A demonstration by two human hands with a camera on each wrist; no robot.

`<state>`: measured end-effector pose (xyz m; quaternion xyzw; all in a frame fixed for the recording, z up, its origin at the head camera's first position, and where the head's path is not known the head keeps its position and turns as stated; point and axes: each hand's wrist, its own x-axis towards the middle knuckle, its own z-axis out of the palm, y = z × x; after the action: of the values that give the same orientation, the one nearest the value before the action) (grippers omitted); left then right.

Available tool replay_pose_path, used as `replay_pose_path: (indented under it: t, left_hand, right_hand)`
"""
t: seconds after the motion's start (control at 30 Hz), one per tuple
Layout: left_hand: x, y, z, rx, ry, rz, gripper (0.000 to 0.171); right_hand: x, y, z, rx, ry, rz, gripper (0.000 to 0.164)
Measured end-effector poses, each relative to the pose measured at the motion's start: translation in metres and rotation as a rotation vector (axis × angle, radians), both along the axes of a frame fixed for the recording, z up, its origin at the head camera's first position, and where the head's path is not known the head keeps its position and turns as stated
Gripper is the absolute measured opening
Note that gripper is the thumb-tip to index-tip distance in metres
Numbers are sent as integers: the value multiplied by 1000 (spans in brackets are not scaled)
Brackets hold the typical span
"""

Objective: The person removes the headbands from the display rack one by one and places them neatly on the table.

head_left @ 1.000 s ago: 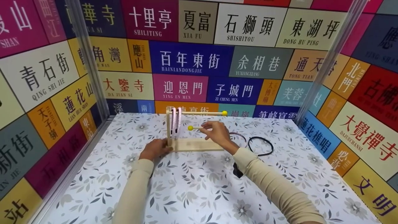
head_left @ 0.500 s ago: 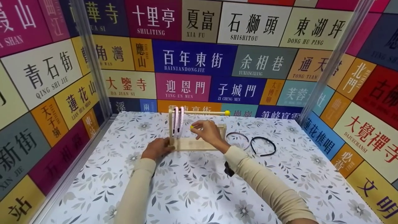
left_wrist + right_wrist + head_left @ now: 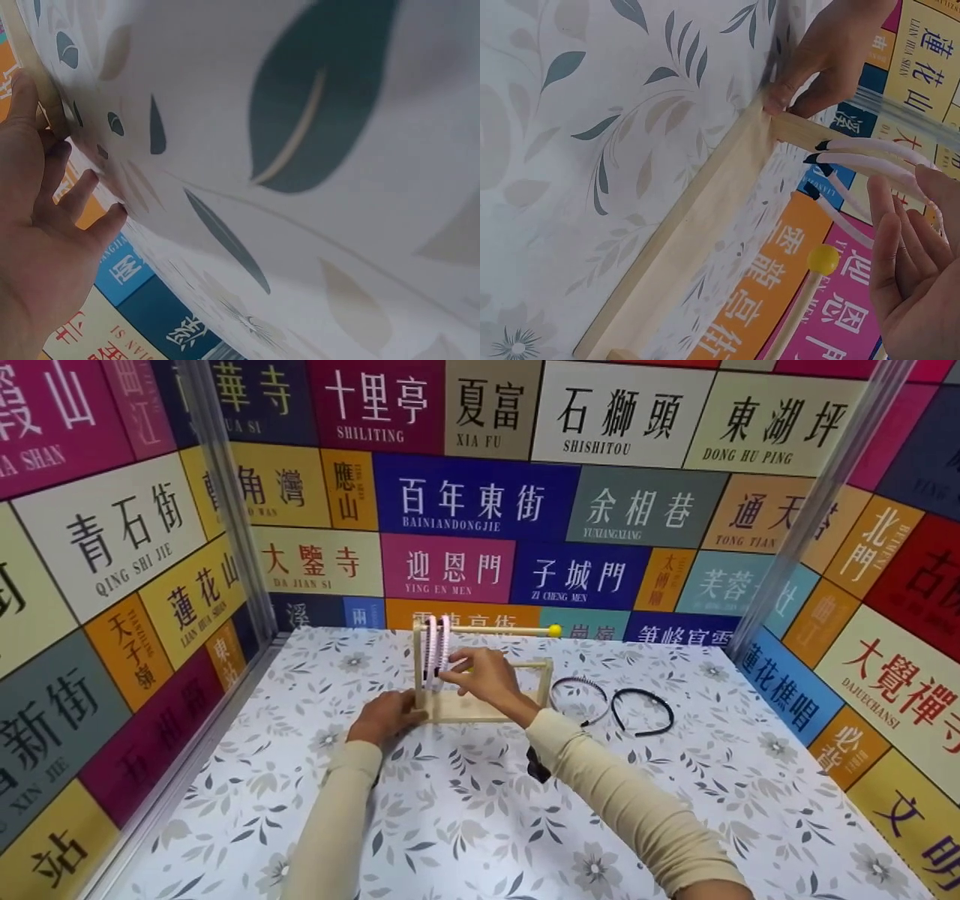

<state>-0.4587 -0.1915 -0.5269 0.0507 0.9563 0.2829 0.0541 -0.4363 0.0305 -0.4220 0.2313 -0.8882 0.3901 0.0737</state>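
A wooden stand has a flat base and an upper rod tipped with a yellow ball. Two pink headbands with dark ends hang side by side at the rod's left end. My left hand grips the stand's left corner, thumb against the wood. My right hand is at the nearer headband; in the right wrist view the pink band runs between thumb and fingers, which stand apart. A second yellow ball, on the lower rod, is mostly behind that hand in the head view.
Right of the stand lie a thin toothed headband and a black headband on the floral tablecloth. Walls with coloured sign panels enclose the table's back and sides.
My right hand has moved left along the lower rod, past its yellow ball, to the pink headbands. The left hand keeps its hold on the stand.
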Motion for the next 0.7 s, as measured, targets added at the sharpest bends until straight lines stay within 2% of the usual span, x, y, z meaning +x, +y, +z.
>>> replay_pose_path:
  t: [0.23,0.5,0.7]
  left_hand:
    - [-1,-1,-1,27,-22,14,51]
    - [1,-1,-1,19,-30,2,52]
    - [-2,-1,-2,-20,20,-22,48]
  right_hand:
    - [-4,-5,-4,39,58,-29,33]
    - [-4,-5,-6,37,33,-42,24]
    - [-5,-1,-4,46,65,-74,21]
